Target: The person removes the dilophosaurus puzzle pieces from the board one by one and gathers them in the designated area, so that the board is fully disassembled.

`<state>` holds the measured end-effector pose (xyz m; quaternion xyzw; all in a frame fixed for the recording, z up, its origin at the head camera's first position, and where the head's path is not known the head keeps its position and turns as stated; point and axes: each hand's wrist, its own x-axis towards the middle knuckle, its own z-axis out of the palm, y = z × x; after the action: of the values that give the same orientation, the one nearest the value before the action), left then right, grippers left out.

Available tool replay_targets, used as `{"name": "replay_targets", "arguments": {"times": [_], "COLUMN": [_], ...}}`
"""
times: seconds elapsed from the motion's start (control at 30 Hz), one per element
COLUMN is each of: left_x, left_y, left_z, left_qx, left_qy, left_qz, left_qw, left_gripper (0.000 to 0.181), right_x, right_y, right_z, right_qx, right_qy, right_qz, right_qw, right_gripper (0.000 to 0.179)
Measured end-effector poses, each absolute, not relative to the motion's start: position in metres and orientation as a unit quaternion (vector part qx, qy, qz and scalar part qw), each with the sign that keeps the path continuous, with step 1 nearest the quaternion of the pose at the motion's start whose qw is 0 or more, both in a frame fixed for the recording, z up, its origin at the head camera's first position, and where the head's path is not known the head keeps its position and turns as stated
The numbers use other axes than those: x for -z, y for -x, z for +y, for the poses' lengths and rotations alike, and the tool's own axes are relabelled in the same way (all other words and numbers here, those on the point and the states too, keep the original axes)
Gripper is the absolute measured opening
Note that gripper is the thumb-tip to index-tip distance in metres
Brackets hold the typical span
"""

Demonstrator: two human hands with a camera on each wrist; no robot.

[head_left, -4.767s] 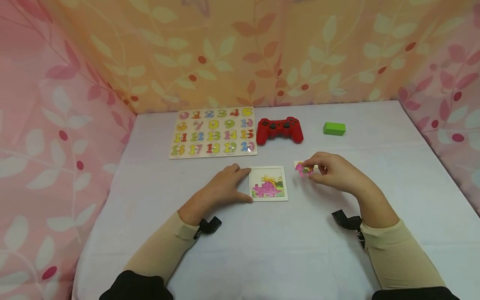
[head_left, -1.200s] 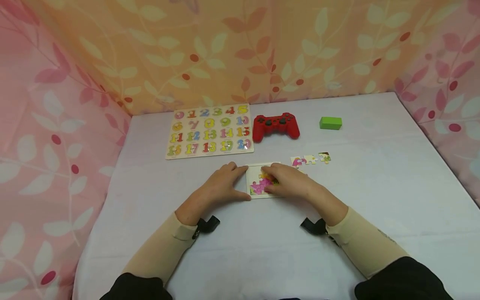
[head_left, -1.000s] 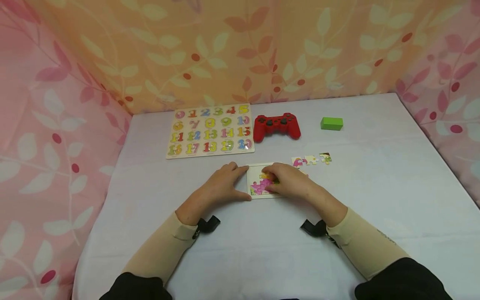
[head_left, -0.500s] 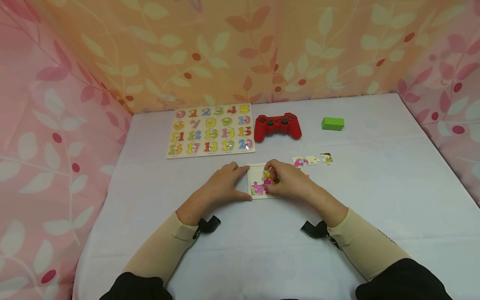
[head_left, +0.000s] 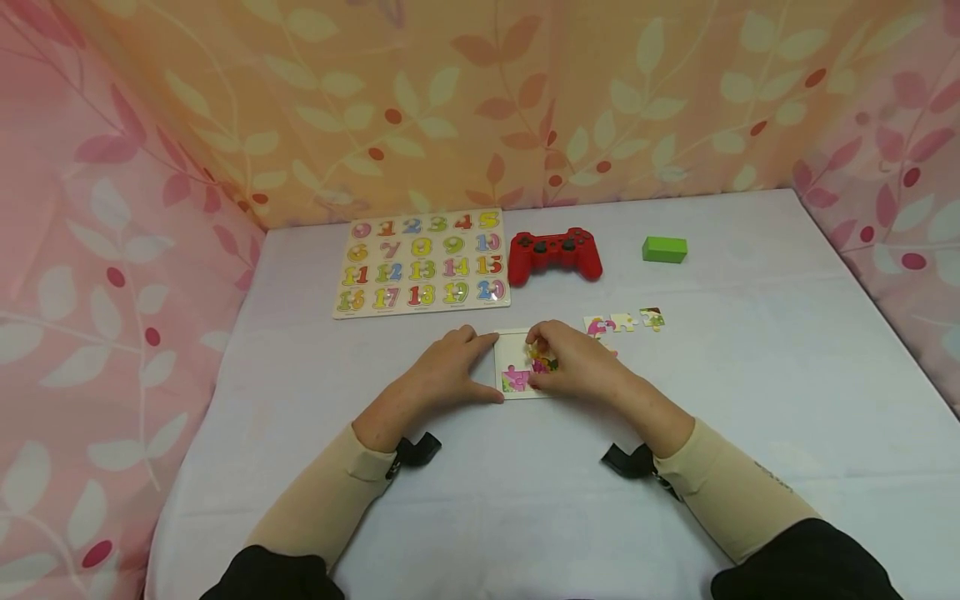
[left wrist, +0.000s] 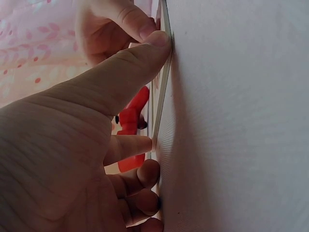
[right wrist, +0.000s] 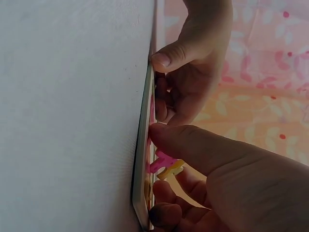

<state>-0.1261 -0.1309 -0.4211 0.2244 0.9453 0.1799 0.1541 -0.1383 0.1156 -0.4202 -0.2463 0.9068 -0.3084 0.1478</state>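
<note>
A small white-framed jigsaw tray (head_left: 512, 340) lies on the table between the two hands. My left hand (head_left: 438, 371) grips its left side, thumb at the near corner and index finger at the far corner. Over the tray, my right hand (head_left: 576, 360) pinches a pink and yellow puzzle piece (right wrist: 166, 163), which tilts up from the tray in the right wrist view. A pink piece (head_left: 514, 379) lies in the near left corner of the tray. The right hand hides most of the tray's right half.
Several loose puzzle pieces (head_left: 622, 322) lie beyond the right hand, one partly hidden by it. Farther back are a number puzzle board (head_left: 422, 267), a red game controller (head_left: 555, 253) and a green block (head_left: 664, 249). Patterned curtains enclose the back and sides.
My right hand has come from the loose pieces on the right to the tray. There it has tilted up a piece that lay flat about a second ago. My left hand stays put.
</note>
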Motion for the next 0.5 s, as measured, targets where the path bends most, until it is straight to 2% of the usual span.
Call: {"name": "replay_targets", "arguments": {"times": [0.33,0.5], "left_x": [0.422,0.423], "left_y": [0.127,0.127], "left_z": [-0.132,-0.132], "left_qx": [-0.174,-0.176], "left_qy": [-0.224,-0.226], "left_qz": [0.946,0.946], "left_qw": [0.155,0.153], "left_gripper": [0.098,0.097], "right_x": [0.417,0.400], "right_y": [0.140,0.138], "right_z": [0.115,0.118], "right_qx": [0.303,0.310], "right_qy": [0.252,0.241], "right_qz": [0.913,0.915], "right_qw": [0.109,0.094], "right_gripper": [0.052,0.049]}}
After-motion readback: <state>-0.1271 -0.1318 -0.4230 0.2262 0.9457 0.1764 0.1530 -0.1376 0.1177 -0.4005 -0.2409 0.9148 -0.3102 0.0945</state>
